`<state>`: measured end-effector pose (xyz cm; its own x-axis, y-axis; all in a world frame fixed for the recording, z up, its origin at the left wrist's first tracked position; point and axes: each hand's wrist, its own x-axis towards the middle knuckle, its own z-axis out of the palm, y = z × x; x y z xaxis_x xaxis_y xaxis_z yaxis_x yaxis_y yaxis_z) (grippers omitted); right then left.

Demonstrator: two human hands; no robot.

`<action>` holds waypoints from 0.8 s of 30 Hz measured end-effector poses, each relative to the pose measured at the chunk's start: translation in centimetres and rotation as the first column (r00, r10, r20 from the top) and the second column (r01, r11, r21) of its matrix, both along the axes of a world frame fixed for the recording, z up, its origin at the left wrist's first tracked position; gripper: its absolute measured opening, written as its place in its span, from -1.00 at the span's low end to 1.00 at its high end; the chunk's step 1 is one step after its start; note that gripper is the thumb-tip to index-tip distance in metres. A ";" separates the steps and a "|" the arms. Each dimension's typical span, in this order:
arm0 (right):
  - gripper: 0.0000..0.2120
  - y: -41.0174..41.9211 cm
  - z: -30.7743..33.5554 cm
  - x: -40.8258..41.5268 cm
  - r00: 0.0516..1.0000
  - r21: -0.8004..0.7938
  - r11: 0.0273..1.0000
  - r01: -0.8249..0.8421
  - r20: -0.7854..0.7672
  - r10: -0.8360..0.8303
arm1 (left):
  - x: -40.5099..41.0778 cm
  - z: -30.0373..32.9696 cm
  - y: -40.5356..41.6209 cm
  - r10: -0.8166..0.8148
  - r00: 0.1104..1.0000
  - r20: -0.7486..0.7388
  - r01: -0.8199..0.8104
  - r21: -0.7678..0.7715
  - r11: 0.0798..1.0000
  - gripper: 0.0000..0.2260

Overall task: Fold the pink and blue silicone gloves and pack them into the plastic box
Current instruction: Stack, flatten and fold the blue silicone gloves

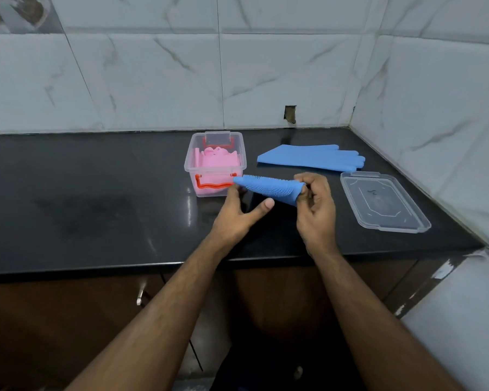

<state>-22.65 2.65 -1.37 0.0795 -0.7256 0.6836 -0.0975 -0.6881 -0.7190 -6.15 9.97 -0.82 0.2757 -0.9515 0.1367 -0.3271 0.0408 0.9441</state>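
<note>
Right hand (316,206) pinches one end of the folded blue glove (268,187). Left hand (237,211), thumb spread wide, touches the other end with its fingers. The glove is held just in front of the plastic box (187,156), which contains the pink gloves (215,161). The second blue glove (308,158) lies flat on the counter (96,193).

two blue gloves (268,190) (308,158), one box (187,164), one lid (384,201)

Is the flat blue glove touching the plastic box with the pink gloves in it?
Apart. The head view shows a strip of black counter between the flat blue glove and the plastic box.
</note>
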 end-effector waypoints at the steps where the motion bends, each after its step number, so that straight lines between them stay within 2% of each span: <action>1: -0.84 -0.1 0.1 0.0 0.999 0.023 0.999 -0.030 0.019 0.030 | 0.2 -0.1 -0.1 -0.002 0.999 -0.040 0.001 -0.011 1.000 -0.12; 3: -0.80 -0.2 0.2 0.3 0.987 0.166 0.978 -0.129 0.113 0.111 | 0.4 -0.4 0.0 -0.031 0.998 -0.046 0.029 -0.026 0.999 -0.28; 5: -0.76 0.0 0.4 0.4 0.938 0.321 0.902 -0.289 0.282 0.200 | 0.3 -0.4 0.1 -0.051 0.998 0.037 0.052 -0.018 0.999 -0.49; 6: -0.71 0.2 0.5 0.3 0.895 0.370 0.849 -0.377 0.382 0.231 | 0.2 -0.5 0.1 -0.061 0.995 0.076 0.063 -0.022 0.998 -0.52; 7: -0.66 0.2 0.6 0.0 0.845 0.395 0.801 -0.451 0.477 0.240 | 0.1 -0.5 0.0 -0.069 0.993 0.095 0.072 -0.032 0.997 -0.54; 9: -0.67 0.2 0.7 -0.4 0.786 0.403 0.766 -0.501 0.582 0.208 | 0.0 -0.5 -0.1 -0.052 0.995 0.088 0.057 -0.064 0.996 -0.64; 11: -0.82 0.0 0.7 -0.1 0.821 0.433 0.787 -0.439 0.550 0.156 | 0.0 -0.4 -0.1 -0.017 0.993 0.115 0.028 -0.096 0.995 -0.73; 13: -0.96 -0.2 0.4 0.2 0.899 0.453 0.833 -0.319 0.423 0.114 | 0.0 -0.4 0.0 -0.017 0.988 0.153 0.035 -0.115 0.993 -0.74; 16: -0.72 0.0 -0.2 0.2 0.958 0.392 0.892 -0.226 0.257 0.130 | 0.0 -0.4 0.1 0.011 0.986 0.164 0.008 -0.115 0.993 -0.71; 19: -0.58 0.0 -0.2 0.0 0.936 0.399 0.871 -0.285 0.313 0.163 | -0.3 -0.5 0.1 0.061 0.991 0.121 -0.060 -0.013 0.998 -0.58; 21: -0.53 -0.2 0.1 -0.2 0.924 0.406 0.860 -0.310 0.343 0.170 | -0.7 -0.4 -0.2 0.047 0.997 0.056 -0.051 0.057 0.997 -0.62; 24: -0.39 -0.3 0.2 -0.5 0.927 0.465 0.833 -0.301 0.349 0.140 | -1.3 -0.6 -0.2 0.014 0.991 -0.137 -0.003 0.084 0.996 -0.68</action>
